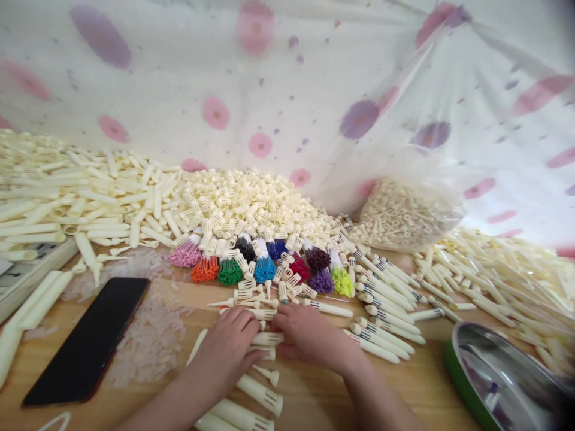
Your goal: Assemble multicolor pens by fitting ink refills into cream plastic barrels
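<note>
My left hand [229,341] is closed over a row of cream pen barrels with slotted ends. Between its fingers and thumb lies a slotted pen barrel [268,339], its end pointing right. Close beside it, my right hand [309,335] has its fingers bent together at the barrel ends; whatever they pinch is hidden. More barrels [260,395] lie below the left hand. Just beyond the fingers are loose slotted caps [245,294] and bundles of thin coloured refills, among them green [229,271], blue [265,269] and yellow [342,280].
Behind is a heap of slotted caps [242,197], with barrels [103,185] piled left. Multicolour pens [386,305] lie right, near a clear bag of small parts [404,212] and a green-sided metal tin [467,371]. A black phone [90,341] lies left beside translucent pieces [153,335].
</note>
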Demonstrator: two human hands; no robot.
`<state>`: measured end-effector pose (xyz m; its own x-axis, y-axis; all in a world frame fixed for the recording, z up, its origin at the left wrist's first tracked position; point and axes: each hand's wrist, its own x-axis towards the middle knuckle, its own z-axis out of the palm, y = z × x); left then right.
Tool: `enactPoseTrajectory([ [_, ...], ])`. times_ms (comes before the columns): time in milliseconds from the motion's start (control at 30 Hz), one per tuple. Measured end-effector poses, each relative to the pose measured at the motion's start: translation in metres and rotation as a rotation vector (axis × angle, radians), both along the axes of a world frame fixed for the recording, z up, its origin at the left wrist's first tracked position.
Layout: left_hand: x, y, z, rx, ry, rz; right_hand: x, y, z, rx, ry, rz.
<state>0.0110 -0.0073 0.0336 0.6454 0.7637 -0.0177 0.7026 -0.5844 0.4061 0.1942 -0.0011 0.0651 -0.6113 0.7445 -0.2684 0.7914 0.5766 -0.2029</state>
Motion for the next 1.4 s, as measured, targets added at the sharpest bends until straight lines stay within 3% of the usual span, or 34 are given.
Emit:
enactPoseTrajectory([
  [200,-0.015,0.009,-0.016,0.149,-0.226,0.127,-0.018,0.024,0.011,0.053,0.402,-0.010],
  [333,-0.045,0.021,-0.013,0.142,-0.466,0.429,-0.054,0.054,0.004,0.123,0.647,-0.172],
  [400,-0.061,0.028,-0.009,0.101,-0.549,0.615,-0.079,0.072,-0.001,0.264,0.644,-0.215],
  [533,-0.079,0.040,-0.006,0.004,-0.829,0.833,-0.126,0.104,-0.013,0.470,0.448,0.004],
  [600,-0.079,0.044,-0.007,-0.098,-1.027,0.902,-0.142,0.114,-0.018,0.521,0.362,0.037],
  [800,-0.072,0.053,-0.002,-0.486,-1.452,1.154,-0.158,0.125,-0.029,0.573,0.294,-0.012],
  [900,-0.074,0.057,-0.003,-0.546,-1.542,1.185,-0.155,0.125,-0.031,0.564,0.300,-0.062],
  [1033,-0.077,0.063,-0.006,-0.582,-1.570,1.131,-0.149,0.124,-0.033,0.558,0.325,-0.066],
  [1267,-0.075,0.071,-0.013,-0.596,-1.586,1.019,-0.147,0.111,-0.043,0.606,0.498,0.248],
  [1400,-0.076,0.069,-0.015,-0.562,-1.554,0.976,-0.144,0.097,-0.035,0.669,0.730,0.284],
])
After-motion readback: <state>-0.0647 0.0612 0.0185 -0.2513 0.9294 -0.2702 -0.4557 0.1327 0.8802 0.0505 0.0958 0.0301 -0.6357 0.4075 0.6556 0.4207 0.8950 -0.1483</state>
